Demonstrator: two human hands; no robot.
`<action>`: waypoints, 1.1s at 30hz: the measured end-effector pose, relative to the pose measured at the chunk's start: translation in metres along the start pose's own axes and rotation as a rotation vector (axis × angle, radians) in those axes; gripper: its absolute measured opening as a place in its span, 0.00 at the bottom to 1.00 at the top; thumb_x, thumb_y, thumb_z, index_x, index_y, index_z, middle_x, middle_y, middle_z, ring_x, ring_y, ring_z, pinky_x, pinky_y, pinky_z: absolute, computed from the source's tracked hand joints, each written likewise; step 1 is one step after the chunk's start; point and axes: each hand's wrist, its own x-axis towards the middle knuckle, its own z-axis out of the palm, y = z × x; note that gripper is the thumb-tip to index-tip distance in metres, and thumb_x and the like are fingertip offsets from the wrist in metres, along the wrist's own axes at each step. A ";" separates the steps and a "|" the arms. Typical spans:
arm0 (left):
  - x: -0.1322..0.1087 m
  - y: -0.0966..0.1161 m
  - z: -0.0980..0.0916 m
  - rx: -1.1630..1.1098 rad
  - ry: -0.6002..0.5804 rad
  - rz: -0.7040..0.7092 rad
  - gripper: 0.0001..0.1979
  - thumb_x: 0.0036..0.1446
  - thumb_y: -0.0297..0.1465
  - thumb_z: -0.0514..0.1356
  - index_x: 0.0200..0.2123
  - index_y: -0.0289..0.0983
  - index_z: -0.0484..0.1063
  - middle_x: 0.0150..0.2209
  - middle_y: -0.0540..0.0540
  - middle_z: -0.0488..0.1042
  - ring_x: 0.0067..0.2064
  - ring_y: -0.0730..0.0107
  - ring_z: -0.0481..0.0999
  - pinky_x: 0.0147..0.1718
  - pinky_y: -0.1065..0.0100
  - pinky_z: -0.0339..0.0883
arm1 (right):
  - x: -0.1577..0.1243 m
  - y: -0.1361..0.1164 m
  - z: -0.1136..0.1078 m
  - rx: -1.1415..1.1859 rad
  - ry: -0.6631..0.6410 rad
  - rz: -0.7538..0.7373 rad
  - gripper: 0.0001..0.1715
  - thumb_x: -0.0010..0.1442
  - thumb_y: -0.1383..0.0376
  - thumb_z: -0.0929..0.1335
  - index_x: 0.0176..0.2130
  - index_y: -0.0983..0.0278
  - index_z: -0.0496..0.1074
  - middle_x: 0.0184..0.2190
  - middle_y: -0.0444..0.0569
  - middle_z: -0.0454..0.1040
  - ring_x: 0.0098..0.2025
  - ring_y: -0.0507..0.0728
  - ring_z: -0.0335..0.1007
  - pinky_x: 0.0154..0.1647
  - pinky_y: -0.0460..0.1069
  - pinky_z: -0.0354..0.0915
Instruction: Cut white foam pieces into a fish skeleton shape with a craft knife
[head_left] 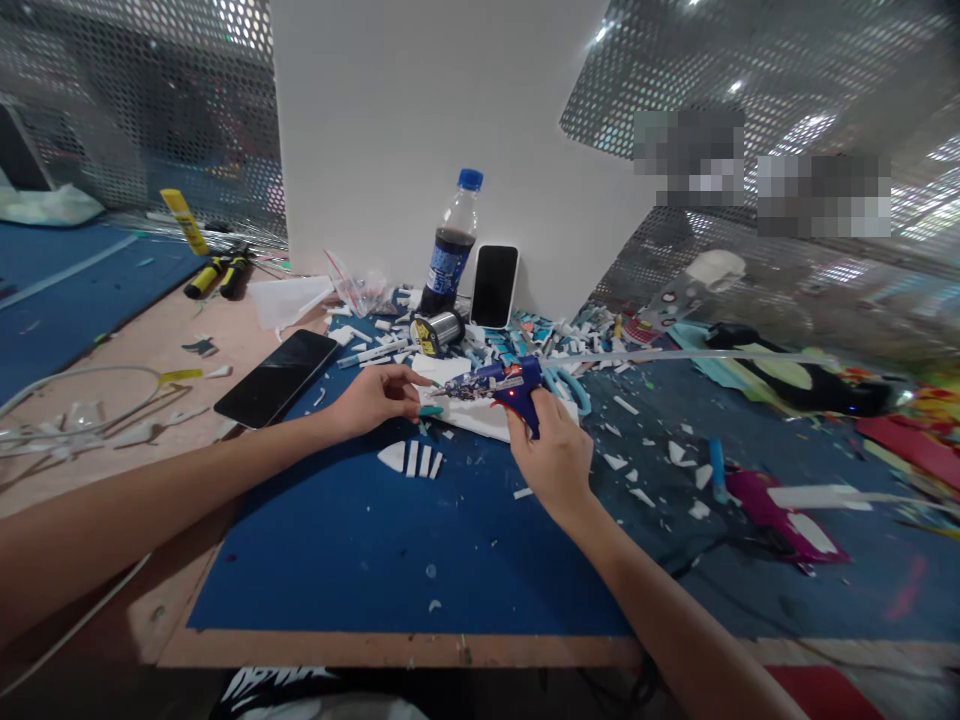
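Observation:
My right hand [553, 452] is wrapped round the handle of a blue hot glue gun [517, 378]. A small red light glows on its body, and a long clear glue stick [675, 355] runs out of its rear to the right. The nozzle points left toward my left hand [382, 398], whose fingers are pinched on a small green piece [430, 411]. Its exact shape is partly hidden by the fingertips. Below, several cut white pieces [412, 459] lie in a row, one of them pointed. Under the gun is a white foam board [480, 418].
A soda bottle [450, 255], a solder wire spool [438, 332] and an upright phone [495, 287] stand behind the hands amid white scraps. Another phone [277, 378] lies left. A magenta tool [784, 518] lies right on the blue mat [420, 570]. Yellow-handled pliers [217, 274] rest far left.

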 end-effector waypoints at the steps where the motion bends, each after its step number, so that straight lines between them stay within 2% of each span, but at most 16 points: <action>1: 0.000 0.000 0.000 0.011 0.005 0.004 0.16 0.41 0.28 0.67 0.37 0.34 0.72 0.23 0.51 0.76 0.25 0.73 0.77 0.29 0.71 0.72 | 0.000 -0.001 -0.001 -0.013 -0.004 -0.005 0.12 0.61 0.62 0.61 0.42 0.66 0.68 0.28 0.52 0.74 0.27 0.57 0.71 0.20 0.46 0.57; 8: -0.001 -0.001 -0.002 0.040 0.113 0.049 0.18 0.43 0.30 0.66 0.40 0.32 0.73 0.25 0.48 0.77 0.27 0.71 0.77 0.33 0.68 0.74 | 0.002 0.000 -0.007 -0.208 0.018 0.022 0.13 0.62 0.61 0.63 0.44 0.64 0.68 0.31 0.53 0.75 0.30 0.58 0.72 0.23 0.47 0.58; 14: -0.002 0.001 -0.002 0.033 0.153 0.055 0.21 0.43 0.30 0.66 0.43 0.31 0.74 0.27 0.48 0.77 0.27 0.71 0.77 0.35 0.67 0.75 | 0.010 0.027 0.003 -0.204 0.043 0.305 0.21 0.57 0.53 0.65 0.42 0.67 0.67 0.28 0.56 0.74 0.26 0.61 0.70 0.20 0.48 0.55; 17: -0.002 0.001 -0.003 0.038 0.141 0.056 0.22 0.43 0.31 0.66 0.45 0.31 0.74 0.27 0.48 0.77 0.27 0.71 0.77 0.35 0.67 0.75 | 0.015 0.043 0.010 -0.160 -0.043 0.411 0.21 0.55 0.53 0.66 0.40 0.67 0.68 0.24 0.54 0.73 0.24 0.62 0.69 0.22 0.49 0.56; 21: -0.002 -0.001 -0.003 0.051 0.125 0.060 0.22 0.43 0.31 0.66 0.45 0.33 0.75 0.27 0.47 0.77 0.27 0.71 0.77 0.34 0.67 0.75 | 0.018 0.055 0.017 -0.081 -0.175 0.440 0.20 0.54 0.54 0.65 0.40 0.67 0.68 0.25 0.53 0.74 0.26 0.63 0.70 0.25 0.50 0.58; 27: -0.002 -0.001 -0.003 0.071 0.100 0.079 0.19 0.43 0.29 0.65 0.42 0.33 0.77 0.26 0.47 0.77 0.26 0.71 0.77 0.31 0.69 0.76 | 0.013 0.059 0.031 -0.054 -0.237 0.461 0.20 0.54 0.52 0.65 0.36 0.68 0.67 0.25 0.56 0.72 0.27 0.63 0.69 0.28 0.52 0.60; 29: -0.002 -0.002 -0.003 0.074 0.093 0.095 0.19 0.43 0.29 0.65 0.42 0.33 0.77 0.26 0.48 0.77 0.26 0.71 0.77 0.31 0.69 0.76 | 0.012 0.062 0.035 -0.047 -0.232 0.467 0.23 0.55 0.51 0.65 0.37 0.69 0.67 0.27 0.57 0.71 0.30 0.63 0.69 0.30 0.53 0.62; 33: -0.003 -0.002 -0.003 0.080 0.073 0.134 0.19 0.45 0.30 0.66 0.43 0.33 0.77 0.26 0.48 0.77 0.25 0.72 0.77 0.31 0.67 0.77 | 0.011 0.064 0.037 -0.053 -0.182 0.443 0.33 0.54 0.45 0.64 0.41 0.72 0.64 0.39 0.66 0.67 0.44 0.69 0.63 0.43 0.60 0.60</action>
